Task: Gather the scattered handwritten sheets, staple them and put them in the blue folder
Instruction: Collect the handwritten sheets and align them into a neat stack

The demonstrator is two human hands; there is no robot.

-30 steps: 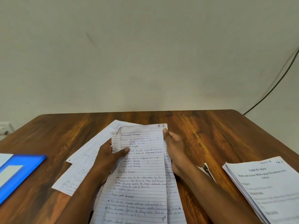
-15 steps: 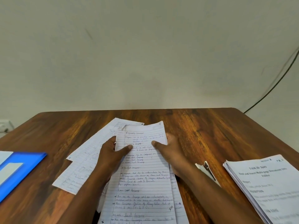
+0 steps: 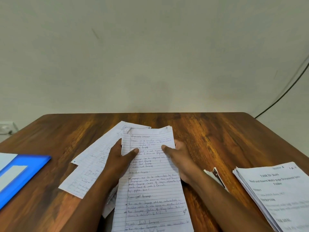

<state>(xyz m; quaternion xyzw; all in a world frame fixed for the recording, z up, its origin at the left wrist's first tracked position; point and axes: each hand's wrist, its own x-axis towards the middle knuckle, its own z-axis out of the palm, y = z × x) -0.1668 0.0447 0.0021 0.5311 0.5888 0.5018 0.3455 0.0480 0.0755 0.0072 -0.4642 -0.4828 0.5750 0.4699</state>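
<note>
A: What is the setting?
B: A brown wooden table (image 3: pixel 209 139) stands against a pale wall (image 3: pixel 150 56); a dark cable (image 3: pixel 284 92) runs down at the right.

A: And the hands?
B: The left hand (image 3: pixel 120 158) and right hand (image 3: pixel 180 158) pinch the top handwritten sheet (image 3: pixel 153 181) by its 2 side edges, thumbs on top. More sheets (image 3: pixel 93 163) lie fanned left of it.

A: The folder?
B: The blue folder (image 3: pixel 21 174) lies at the table's left edge, well apart. A printed stack (image 3: pixel 277 195) lies at the right.
</note>
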